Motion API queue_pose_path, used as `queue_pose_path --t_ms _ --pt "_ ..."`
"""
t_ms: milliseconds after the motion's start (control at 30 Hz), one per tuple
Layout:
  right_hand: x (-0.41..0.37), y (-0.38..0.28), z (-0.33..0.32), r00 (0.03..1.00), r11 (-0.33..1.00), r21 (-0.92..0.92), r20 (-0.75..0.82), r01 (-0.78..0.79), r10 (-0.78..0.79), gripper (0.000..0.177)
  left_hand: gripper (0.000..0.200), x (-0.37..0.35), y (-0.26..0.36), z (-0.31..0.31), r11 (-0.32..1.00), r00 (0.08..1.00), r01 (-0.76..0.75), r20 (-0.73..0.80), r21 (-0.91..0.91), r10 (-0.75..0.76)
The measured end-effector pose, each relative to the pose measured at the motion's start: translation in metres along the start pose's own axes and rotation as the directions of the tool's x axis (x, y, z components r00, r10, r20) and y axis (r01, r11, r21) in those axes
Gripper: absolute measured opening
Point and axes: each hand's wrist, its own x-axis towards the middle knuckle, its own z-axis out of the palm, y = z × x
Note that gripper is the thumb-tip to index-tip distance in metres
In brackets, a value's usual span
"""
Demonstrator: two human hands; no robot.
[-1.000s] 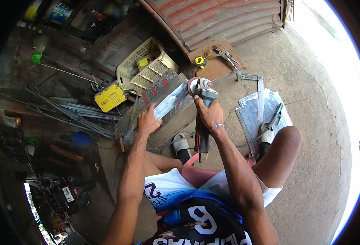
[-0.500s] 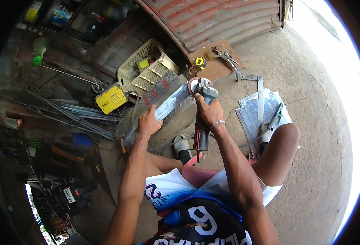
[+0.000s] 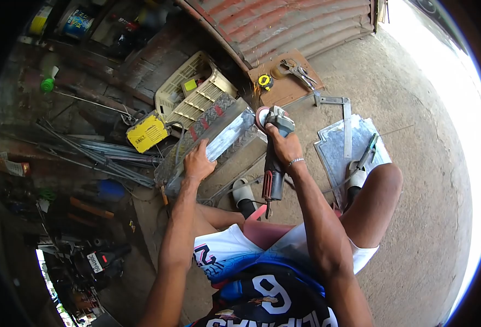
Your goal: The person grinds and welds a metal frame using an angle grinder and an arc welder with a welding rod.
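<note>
Grinder (image 3: 274, 124) slightly rt, at plate (image 3: 225, 135) edge

Angle grinder (image 3: 274, 147) tilted, pink disc (image 3: 261, 116) touching far end of slanted shiny metal strip (image 3: 225, 137); sparks, probably.

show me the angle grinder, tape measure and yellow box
angle grinder (image 3: 272, 179), head view, on its dark body
tape measure (image 3: 264, 82), head view, on its case
yellow box (image 3: 146, 132), head view, on its top face

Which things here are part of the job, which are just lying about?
In use: angle grinder in right hand; metal plate held by left hand.
Lying about: tape measure, locking pliers, steel square, plastic crate, yellow box.
</note>
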Motion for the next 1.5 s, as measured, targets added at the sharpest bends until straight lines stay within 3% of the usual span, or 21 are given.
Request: queue_pose_path --t_ms 167,267,500,567,733,933,1000,1133,1233,1300,1400,1500 --pt "0.001 -0.009 0.002 1.000 1.000 -0.018 0.025 -0.011 0.012 0.072 0.071 -0.003 0.003 0.004 1.000 1.000 0.017 0.000 0.010 -0.017" --pt "0.012 -0.004 0.013 1.000 1.000 -0.003 0.001 -0.003 0.003 0.080 0.072 -0.005 0.001 0.007 0.998 0.995 -0.060 -0.079 0.005 0.060" --pt "0.010 0.001 0.006 0.999 0.997 0.078 0.024 -0.025 0.023 0.084 0.073 -0.002 -0.002 0.006 0.999 0.999 -0.033 -0.034 0.005 0.033" --pt "0.015 0.007 0.008 1.000 1.000 0.006 0.002 -0.006 0.006 0.085 0.073 -0.001 0.000 0.005 1.000 1.000 -0.013 0.000 0.017 0.013" --pt "0.013 -0.001 0.012 1.000 0.998 -0.064 -0.019 -0.003 0.002 0.081 0.073 -0.005 0.002 0.007 0.999 0.999 -0.039 -0.033 0.010 0.040" --pt "0.003 -0.007 0.004 0.999 0.999 0.037 0.034 -0.035 0.034 0.083 0.074 -0.005 0.000 0.006 1.000 0.999 -0.024 -0.027 0.017 0.025" --pt "0.006 -0.004 0.006 0.999 1.000 -0.011 0.021 0.025 -0.024 0.082 0.074 -0.003 0.001 0.006 1.000 0.999 -0.024 -0.023 0.015 0.025" --pt "0.003 -0.006 0.009 1.000 0.999 -0.052 0.030 -0.007 0.009 0.082 0.074 -0.005 0.004 0.006 1.000 1.000 -0.011 -0.018 0.013 0.011" --pt "0.002 -0.009 0.012 0.996 0.996 -0.060 -0.049 0.067 -0.070 0.079 0.075 -0.005 0.004 0.005 1.000 1.000 -0.010 -0.015 0.008 0.011" --pt "0.006 -0.006 0.008 0.999 0.997 -0.071 0.015 -0.040 0.041 0.083 0.075 -0.005 0.003 0.005 1.000 1.000 -0.009 -0.015 0.005 0.009" --pt "0.009 -0.001 0.007 0.999 0.999 0.001 0.024 -0.047 0.047 0.083 0.076 -0.005 0.002 0.005 1.000 1.000 -0.013 -0.008 0.003 0.013" --pt "0.010 -0.003 0.010 0.999 0.998 -0.051 -0.017 -0.030 0.030 0.082 0.076 -0.004 0.003 0.006 1.000 1.000 -0.014 -0.002 0.007 0.014"
